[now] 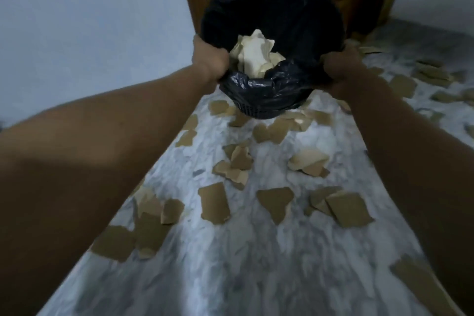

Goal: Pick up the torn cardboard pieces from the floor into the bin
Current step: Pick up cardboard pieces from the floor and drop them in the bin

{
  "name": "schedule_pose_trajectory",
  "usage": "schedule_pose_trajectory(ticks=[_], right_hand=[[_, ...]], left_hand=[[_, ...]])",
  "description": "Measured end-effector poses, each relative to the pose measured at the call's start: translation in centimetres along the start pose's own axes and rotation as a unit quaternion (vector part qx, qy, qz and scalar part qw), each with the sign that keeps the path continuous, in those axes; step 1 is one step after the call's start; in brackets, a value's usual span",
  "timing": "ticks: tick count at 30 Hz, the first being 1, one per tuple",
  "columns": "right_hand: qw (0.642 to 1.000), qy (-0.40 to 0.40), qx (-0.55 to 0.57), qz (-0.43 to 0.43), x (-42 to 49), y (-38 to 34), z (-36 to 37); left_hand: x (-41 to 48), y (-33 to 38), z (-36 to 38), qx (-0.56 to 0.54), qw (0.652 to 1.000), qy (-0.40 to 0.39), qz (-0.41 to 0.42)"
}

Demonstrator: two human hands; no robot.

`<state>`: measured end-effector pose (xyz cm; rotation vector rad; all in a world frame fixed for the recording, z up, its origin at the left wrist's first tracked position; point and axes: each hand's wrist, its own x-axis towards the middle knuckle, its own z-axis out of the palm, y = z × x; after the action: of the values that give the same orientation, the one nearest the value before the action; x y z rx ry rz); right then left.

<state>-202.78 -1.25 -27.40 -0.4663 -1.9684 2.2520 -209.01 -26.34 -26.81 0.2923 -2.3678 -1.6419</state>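
Cardboard pieces (pixel 215 203) litter the lower frame: light, stiff, easily pinched by an edge.
Left hand (pixel 210 58) and right hand (pixel 339 68) grip the bin (pixel 272 33) rim, upper centre.

Black-lined bin (pixel 256 90) tilted, pale scraps (pixel 254 56) inside; brown cardboard pcs (pixel 214 202) scattered across floor (pixel 230 264).

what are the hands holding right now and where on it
Both hold the bin by its rim, over the black liner: the left hand grips the left side and the right hand grips the right side.
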Motion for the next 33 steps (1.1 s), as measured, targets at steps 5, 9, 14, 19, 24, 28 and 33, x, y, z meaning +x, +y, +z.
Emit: schedule_pose_trajectory(ticks=[5, 9, 14, 19, 24, 28, 33], right_hand=[[0.992, 0.125, 0.0, 0.005, 3.0, 2.0, -8.9], [0.982, 0.174, -0.016, 0.068, -0.4, 1.7, -10.9], [0.978, 0.18, -0.023, 0.098, -1.3, 3.4, -12.6], [0.974, 0.205, -0.025, 0.088, -0.4, 4.6, -13.5], [0.97, 0.225, -0.032, 0.084, 0.6, 5.7, -14.6], [0.968, 0.222, -0.031, 0.112, 1.6, 6.7, -15.5], [0.964, 0.205, -0.075, 0.153, 2.1, 5.7, -15.9]], left_hand=[[-6.5, 2.0, 8.6, -0.013, 0.989, -0.145, 0.027], [-8.8, 1.3, 12.8, 0.017, 0.979, -0.201, -0.034], [-10.3, -0.1, 15.0, 0.059, 0.961, -0.27, -0.021], [-10.9, -0.9, 15.5, 0.067, 0.957, -0.281, -0.004], [-11.3, -1.7, 16.0, 0.07, 0.949, -0.306, 0.015], [-11.4, -2.0, 15.6, 0.053, 0.938, -0.343, 0.004], [-10.8, -1.4, 15.4, 0.028, 0.939, -0.343, -0.01]])
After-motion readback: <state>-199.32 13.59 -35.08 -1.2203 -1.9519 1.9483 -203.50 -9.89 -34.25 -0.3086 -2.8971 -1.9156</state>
